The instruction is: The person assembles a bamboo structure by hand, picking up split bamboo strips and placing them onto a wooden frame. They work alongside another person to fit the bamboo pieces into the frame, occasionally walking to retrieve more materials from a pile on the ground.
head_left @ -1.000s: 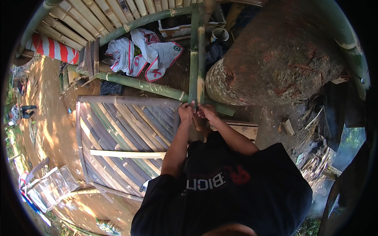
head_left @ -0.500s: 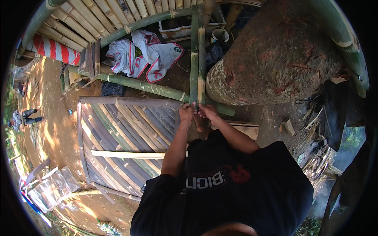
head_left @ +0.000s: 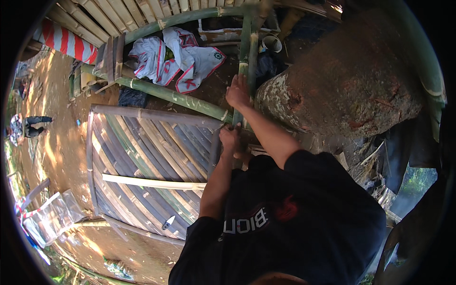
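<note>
A green bamboo pole [head_left: 245, 52] runs toward me beside a second pole [head_left: 252, 57], both meeting a green cross pole [head_left: 175, 98]. At their near end, my left hand [head_left: 230, 137] is closed with fingers pressed around the bamboo. Farther along the same pole rests my right hand [head_left: 238, 91], its fingers curled over the green bamboo. To the left lies a panel of slanted bamboo slats [head_left: 142, 137] in a dark frame. On it are a pale bamboo strip [head_left: 152, 181] and a knife [head_left: 168, 222].
A thick tree trunk [head_left: 342, 90] stands at the right. Beyond the cross pole lie a white and red sheet [head_left: 197, 64] and a white bucket [head_left: 271, 43]. Bamboo slats [head_left: 104, 16] form a surface at the far left. Another person [head_left: 28, 127] is off at the left.
My right hand has left its place beside the left hand and moved farther up the pole. The left hand stays near the pole's end. The knife has come into view.
</note>
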`<state>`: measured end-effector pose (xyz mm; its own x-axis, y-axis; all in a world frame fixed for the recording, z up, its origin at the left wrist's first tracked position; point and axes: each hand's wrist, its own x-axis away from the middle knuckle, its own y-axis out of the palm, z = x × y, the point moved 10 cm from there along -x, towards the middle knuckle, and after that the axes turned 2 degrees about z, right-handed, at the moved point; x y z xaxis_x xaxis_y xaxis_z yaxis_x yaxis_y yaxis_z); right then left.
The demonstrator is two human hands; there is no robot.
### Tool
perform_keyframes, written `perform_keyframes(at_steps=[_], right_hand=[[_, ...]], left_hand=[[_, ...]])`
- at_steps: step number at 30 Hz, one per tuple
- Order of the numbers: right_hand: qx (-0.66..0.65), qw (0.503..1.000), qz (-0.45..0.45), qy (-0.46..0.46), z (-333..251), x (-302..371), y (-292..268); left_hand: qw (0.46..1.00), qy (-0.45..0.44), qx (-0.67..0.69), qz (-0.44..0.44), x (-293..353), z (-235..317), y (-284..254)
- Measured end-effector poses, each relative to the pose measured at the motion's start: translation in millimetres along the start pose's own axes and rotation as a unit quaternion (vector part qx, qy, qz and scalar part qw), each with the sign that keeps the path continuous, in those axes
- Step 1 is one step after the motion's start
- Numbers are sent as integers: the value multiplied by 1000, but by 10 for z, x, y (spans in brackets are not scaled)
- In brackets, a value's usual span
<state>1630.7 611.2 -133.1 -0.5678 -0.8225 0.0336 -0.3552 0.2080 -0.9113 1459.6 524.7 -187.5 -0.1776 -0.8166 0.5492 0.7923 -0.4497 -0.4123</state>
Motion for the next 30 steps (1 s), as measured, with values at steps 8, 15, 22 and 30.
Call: perform_keyframes(at_steps=[8,15,22,30], right_hand=[[98,977,-179,67,247,-226,620],[163,956,-240,53,485,-335,453],[168,970,-151,-93,488,-642,746],[241,947,-211,-1,662,-665,863]], left_hand=[[999,0,-22,39,-145,-376,41],[998,-12,-26,53,-136,-341,136],[996,20,-17,83,54,-222,-99],[859,-37,-32,510,1502,-1448,-1859]])
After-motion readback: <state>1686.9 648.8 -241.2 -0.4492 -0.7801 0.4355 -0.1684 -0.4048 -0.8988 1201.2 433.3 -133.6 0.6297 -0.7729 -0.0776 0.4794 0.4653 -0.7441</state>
